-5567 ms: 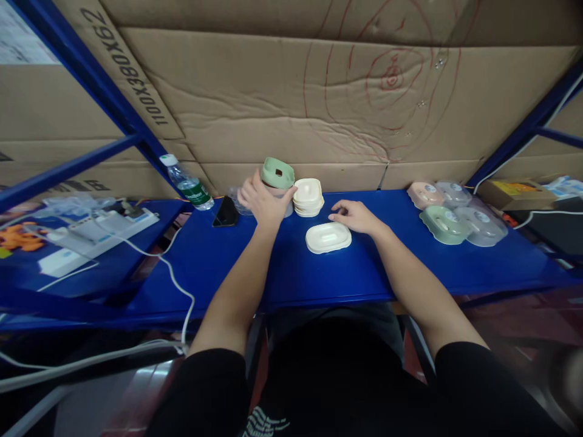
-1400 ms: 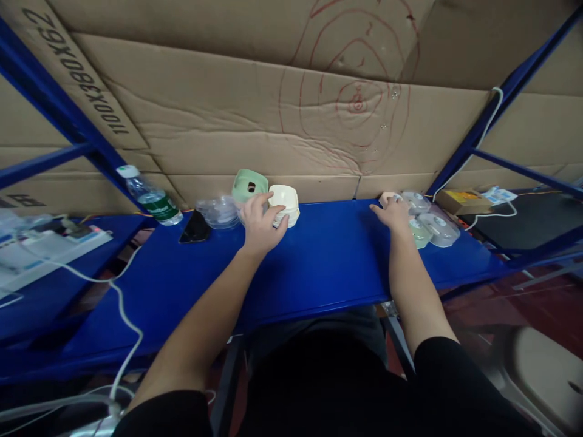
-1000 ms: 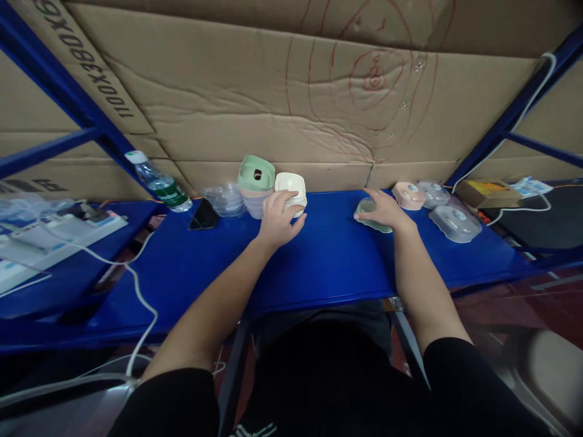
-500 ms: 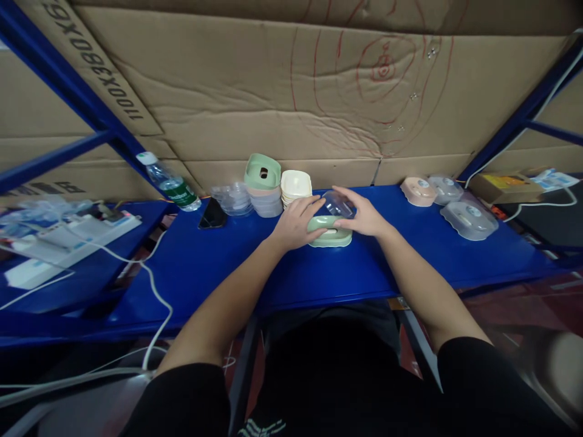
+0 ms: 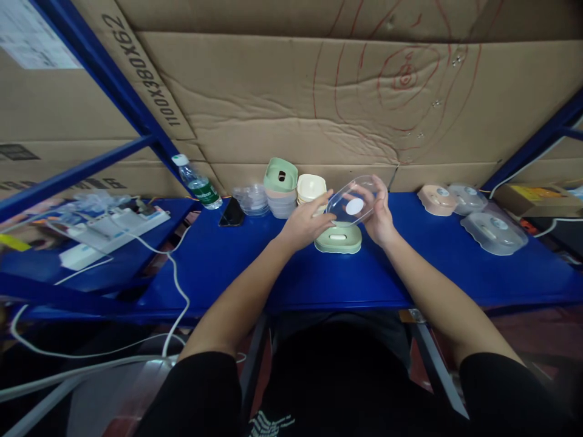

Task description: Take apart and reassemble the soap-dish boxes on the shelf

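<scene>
A clear plastic cover (image 5: 339, 203) with a round white sticker is held tilted in the air between my hands. My right hand (image 5: 379, 212) grips its right end, fingers showing through the plastic. At the lower left edge of the cover, my left hand (image 5: 306, 223) pinches it with thumb and fingers. Just below, a light green oval box (image 5: 337, 241) with a slot in its top rests on the blue table (image 5: 300, 279).
Behind my left hand stand cream containers (image 5: 312, 185), a stack topped by a green piece (image 5: 274, 176), clear covers (image 5: 251, 200), a phone (image 5: 232, 212) and a water bottle (image 5: 200, 187). At right sit a pink box (image 5: 436, 203) and clear-covered boxes (image 5: 494, 233). Cardboard (image 5: 273, 91) closes the back.
Both hands have come off the green box. The clear cover, which lay behind it, is now lifted and tilted between them. The view has shifted slightly left.
</scene>
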Demonstrator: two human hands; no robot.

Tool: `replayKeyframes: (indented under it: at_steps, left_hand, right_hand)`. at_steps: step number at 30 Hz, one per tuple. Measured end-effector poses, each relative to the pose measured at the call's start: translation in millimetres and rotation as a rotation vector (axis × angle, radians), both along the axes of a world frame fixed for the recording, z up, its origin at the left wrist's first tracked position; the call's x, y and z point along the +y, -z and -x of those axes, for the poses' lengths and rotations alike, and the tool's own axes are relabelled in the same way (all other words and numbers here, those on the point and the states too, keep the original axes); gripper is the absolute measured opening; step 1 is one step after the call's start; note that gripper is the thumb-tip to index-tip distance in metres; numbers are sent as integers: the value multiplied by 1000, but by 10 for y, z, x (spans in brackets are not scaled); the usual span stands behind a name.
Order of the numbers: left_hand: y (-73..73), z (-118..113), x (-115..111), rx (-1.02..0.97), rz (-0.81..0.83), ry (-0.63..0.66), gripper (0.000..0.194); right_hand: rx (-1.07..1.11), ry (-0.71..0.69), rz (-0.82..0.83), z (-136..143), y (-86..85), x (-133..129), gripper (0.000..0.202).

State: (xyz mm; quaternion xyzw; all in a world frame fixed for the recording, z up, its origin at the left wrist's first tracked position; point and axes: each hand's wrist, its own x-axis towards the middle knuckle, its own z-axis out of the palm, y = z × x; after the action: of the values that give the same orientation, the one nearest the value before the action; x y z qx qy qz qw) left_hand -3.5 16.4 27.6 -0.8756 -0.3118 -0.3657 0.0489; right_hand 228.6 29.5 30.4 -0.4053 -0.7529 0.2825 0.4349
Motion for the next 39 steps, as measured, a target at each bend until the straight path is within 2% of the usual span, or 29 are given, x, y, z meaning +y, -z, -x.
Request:
replayKeyframes:
  at_steps: [4,7,10,13,16,19,21,24,27,31,35,37,39]
  left_hand:
    - [-130,112,-42,-90,50,19,31]
    - [-242,228,-69,-111,36,1,30]
    - [-362,475,-47,-247,-136,-188,28]
    - [-441,862,28,-405,-318,-428,30]
    - [-399,1296,154,-489,-248,-570,31]
    - [-229,1642,321,-504,-171,-658,32]
    - [-94,1777,431,-493,-127,-696,33]
    - [57,1845,538,-468,-61,-718,36]
    - [116,1839,565,-424,-15,-720,47]
    - [138,1833,572,-397,30,-780,58]
    - [164,1813,595,-396,75,-815,55]
    - [151,1773,584,-418,44,-848,55]
    - [96,1699,543,-469,-41,-889,54]
  right_hand:
    - [-28,3,-41,-72,39,52,110]
    - [-12,-70,-65,-78,107,89,101]
    - [16,-126,-50,-83,183,133,93]
    - [13,-132,-14,-98,249,178,100]
    - [-21,-126,34,-105,311,215,105]
    - [-38,-146,56,-97,373,242,106]
    - [-36,-162,63,-93,408,254,106]
    - [-51,-174,68,-104,438,262,100]
    - [-119,-193,34,-127,440,259,96]
    - [-286,-219,-34,-149,400,220,88]
    - [-482,-249,-92,-148,328,171,81]
    - [-534,-266,-119,-147,301,165,79]
    - [-574,-277,-136,-153,288,172,86]
